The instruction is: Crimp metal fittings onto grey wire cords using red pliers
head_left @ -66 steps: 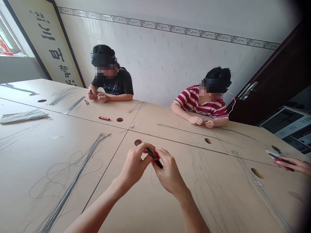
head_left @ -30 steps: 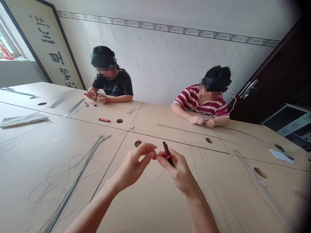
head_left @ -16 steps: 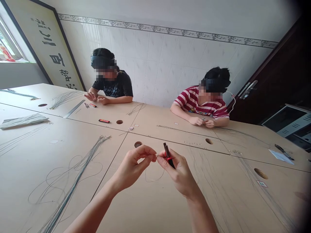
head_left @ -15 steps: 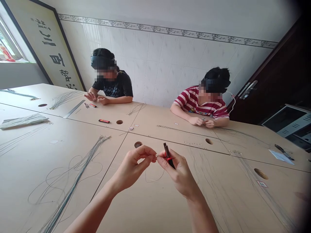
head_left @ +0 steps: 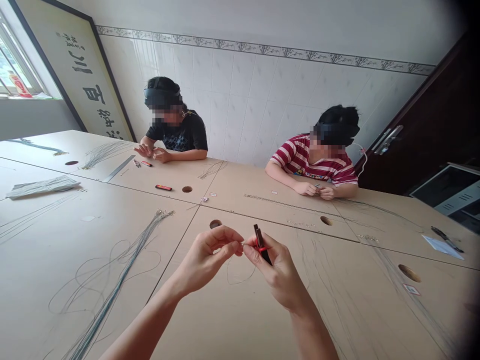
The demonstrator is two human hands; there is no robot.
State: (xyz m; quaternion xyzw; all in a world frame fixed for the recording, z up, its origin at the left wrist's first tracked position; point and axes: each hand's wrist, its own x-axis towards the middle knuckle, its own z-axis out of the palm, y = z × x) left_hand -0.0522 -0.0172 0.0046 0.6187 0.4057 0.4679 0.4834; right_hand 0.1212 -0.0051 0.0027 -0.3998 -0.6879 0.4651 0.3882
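My left hand (head_left: 213, 257) is closed, thumb against forefinger, pinching the end of a thin grey cord (head_left: 242, 282) that hangs below in a loop. A tiny light-coloured piece shows at the fingertips, too small to make out. Closed too, my right hand (head_left: 275, 270) holds small black-and-red pliers (head_left: 265, 254) across the palm, while its thumb and forefinger meet the cord's end beside my left fingertips. To the left lies a bundle of grey-green cords (head_left: 125, 272) with small metal ends (head_left: 163, 214).
Two people sit across the table (head_left: 210, 325), their hands at small work. Loose cords (head_left: 330, 280) lie on the right, near round holes (head_left: 409, 273). Black pliers (head_left: 446, 239) rest on white paper (head_left: 442, 247). A red-and-black lighter-like stick (head_left: 164, 188) and a steel ruler (head_left: 118, 169) lie farther off.
The whole view has shifted slightly, so things sit a little farther right. My fingertips have barely moved, with a small gap now showing between the hands.
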